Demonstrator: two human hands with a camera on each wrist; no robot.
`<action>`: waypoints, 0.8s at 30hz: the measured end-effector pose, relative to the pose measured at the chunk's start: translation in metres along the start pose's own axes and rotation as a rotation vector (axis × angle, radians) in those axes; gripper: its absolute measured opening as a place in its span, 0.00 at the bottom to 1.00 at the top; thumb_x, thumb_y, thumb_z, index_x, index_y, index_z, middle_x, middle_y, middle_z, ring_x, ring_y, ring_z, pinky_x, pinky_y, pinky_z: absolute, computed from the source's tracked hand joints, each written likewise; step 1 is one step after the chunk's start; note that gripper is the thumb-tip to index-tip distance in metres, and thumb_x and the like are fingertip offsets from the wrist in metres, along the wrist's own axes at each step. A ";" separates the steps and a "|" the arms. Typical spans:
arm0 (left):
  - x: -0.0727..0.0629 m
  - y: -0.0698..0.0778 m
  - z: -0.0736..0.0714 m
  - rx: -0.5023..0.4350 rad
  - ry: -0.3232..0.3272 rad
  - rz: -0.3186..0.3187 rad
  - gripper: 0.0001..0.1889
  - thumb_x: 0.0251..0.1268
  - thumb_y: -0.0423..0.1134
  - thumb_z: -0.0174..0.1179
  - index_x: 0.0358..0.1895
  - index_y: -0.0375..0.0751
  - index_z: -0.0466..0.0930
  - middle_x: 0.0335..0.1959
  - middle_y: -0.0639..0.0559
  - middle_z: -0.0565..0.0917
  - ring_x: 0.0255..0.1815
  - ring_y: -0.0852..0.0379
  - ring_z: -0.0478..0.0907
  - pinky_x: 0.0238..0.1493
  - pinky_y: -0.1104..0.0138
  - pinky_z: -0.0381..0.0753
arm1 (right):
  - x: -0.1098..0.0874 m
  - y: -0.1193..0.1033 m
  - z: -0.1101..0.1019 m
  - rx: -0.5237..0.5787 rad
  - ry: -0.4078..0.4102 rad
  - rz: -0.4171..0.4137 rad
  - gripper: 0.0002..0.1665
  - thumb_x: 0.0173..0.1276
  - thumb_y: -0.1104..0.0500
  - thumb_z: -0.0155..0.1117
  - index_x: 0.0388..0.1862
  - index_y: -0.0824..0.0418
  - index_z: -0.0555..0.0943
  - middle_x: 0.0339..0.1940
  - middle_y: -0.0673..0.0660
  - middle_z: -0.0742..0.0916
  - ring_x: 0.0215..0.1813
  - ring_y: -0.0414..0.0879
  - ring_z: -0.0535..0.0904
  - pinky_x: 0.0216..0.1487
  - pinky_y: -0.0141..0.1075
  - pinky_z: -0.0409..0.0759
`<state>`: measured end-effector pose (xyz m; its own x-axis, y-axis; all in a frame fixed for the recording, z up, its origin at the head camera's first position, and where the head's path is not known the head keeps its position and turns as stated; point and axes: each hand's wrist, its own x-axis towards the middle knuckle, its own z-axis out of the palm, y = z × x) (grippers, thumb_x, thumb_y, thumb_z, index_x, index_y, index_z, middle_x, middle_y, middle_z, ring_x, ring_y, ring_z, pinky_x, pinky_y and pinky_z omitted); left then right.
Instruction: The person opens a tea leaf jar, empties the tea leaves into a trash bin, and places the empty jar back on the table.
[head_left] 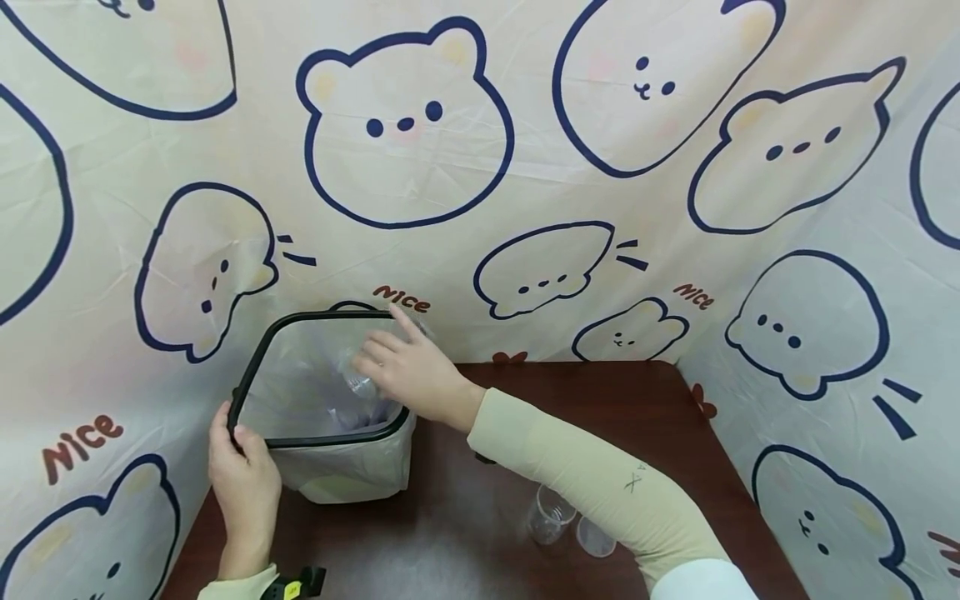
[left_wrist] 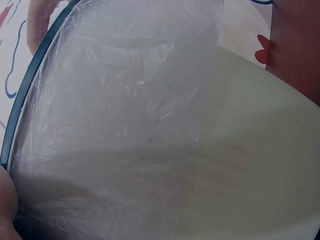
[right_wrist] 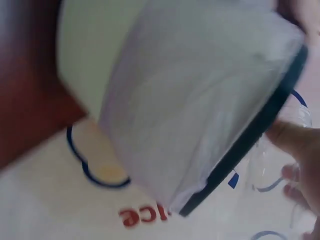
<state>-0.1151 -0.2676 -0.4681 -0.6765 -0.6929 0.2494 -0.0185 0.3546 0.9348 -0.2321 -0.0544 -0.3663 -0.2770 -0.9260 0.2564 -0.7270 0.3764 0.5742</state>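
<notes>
A trash bin (head_left: 352, 487) with a black rim and a translucent liner bag (left_wrist: 125, 100) stands on the brown table. My left hand (head_left: 246, 479) grips its rim at the near left corner, thumb on the near side. Over the bin's mouth is my right hand (head_left: 416, 371), fingers spread and pointing left. A clear plastic cup (head_left: 360, 382) is just below these fingers, inside the mouth; contact with them is hard to make out. In the right wrist view the right hand (right_wrist: 302, 170) shows beside the black rim (right_wrist: 250, 145), blurred.
Two more clear plastic cups, one lying (head_left: 551, 515) and one beside it (head_left: 596, 537), are on the table (head_left: 450, 533) near my right forearm. A cloth with printed cartoon animals (head_left: 405, 167) hangs behind the table and along its sides.
</notes>
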 end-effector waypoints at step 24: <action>0.000 0.001 0.001 -0.003 -0.006 -0.006 0.27 0.82 0.40 0.35 0.78 0.36 0.58 0.76 0.35 0.65 0.77 0.38 0.60 0.76 0.46 0.53 | -0.009 0.007 0.013 0.217 0.043 0.129 0.39 0.63 0.38 0.74 0.68 0.53 0.77 0.61 0.49 0.83 0.64 0.46 0.75 0.63 0.43 0.73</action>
<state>-0.1154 -0.2666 -0.4679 -0.6806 -0.6912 0.2427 -0.0202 0.3489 0.9369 -0.2427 -0.0441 -0.3745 -0.3528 -0.8669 0.3521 -0.8064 0.4726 0.3555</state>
